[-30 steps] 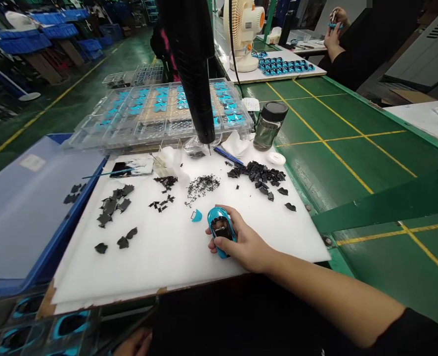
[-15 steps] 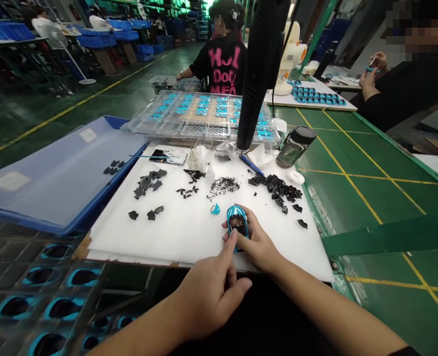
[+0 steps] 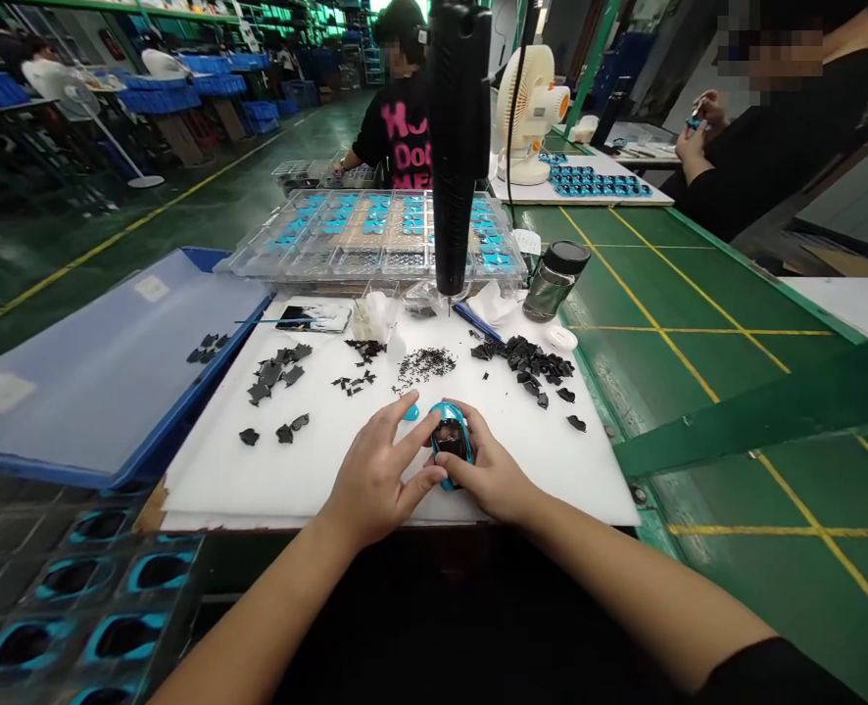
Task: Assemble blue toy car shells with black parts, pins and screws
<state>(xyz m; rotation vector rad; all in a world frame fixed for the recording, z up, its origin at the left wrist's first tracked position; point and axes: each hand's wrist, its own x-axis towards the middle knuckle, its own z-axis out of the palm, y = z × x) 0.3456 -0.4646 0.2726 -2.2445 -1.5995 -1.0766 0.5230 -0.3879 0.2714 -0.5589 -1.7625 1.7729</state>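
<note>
A blue toy car body [image 3: 451, 438] with a dark interior is held just above the near part of the white foam mat [image 3: 258, 490]. My right hand [image 3: 499, 480] is closed around its right side, with the thumb across its lower end. Fingers of my left hand [image 3: 379, 470] are spread at the car's left side. Its index finger and thumb reach the car's edge; whether they press on it I cannot tell. A small blue part [image 3: 410, 412] lies on the mat by the left fingertips, partly hidden by them.
Piles of black pieces [image 3: 529, 362] and tiny dark parts [image 3: 426, 364] lie on the mat. A black electric screwdriver [image 3: 453, 147] hangs above it. Around stand a jar [image 3: 555, 279], a compartment tray [image 3: 375, 259] and a blue bin [image 3: 96, 362]. Two people sit or stand beyond.
My left hand has moved up and left from in front of the car, its fingers now spread beside it. My right hand still holds the car. The whole view has shifted slightly.
</note>
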